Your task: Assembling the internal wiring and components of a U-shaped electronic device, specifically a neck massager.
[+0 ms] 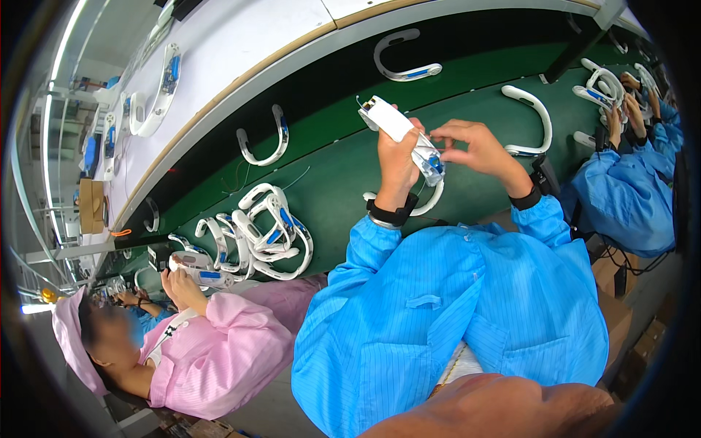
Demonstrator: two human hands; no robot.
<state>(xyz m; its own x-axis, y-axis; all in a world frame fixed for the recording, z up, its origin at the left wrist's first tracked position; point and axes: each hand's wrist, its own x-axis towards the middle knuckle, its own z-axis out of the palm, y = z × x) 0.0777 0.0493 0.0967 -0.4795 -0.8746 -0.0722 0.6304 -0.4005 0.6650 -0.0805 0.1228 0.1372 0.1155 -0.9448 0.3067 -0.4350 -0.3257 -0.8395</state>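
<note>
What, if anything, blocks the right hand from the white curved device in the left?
Nothing visible. The right hand is right beside the blue section of the white curved device; the left hand grips farther along. Can't tell whether the right touches it.

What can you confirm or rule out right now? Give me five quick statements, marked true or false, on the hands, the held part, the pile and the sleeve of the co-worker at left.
1. The left hand holds a white part. True.
2. The right hand is balled into a fist. False: the right hand has its thumb and fingers apart, close to the white part.
3. A black band circles the right wrist. True.
4. The pile lies to the left of the left hand. True.
5. The left co-worker's sleeve is green. False: the sleeve is pink.
</note>
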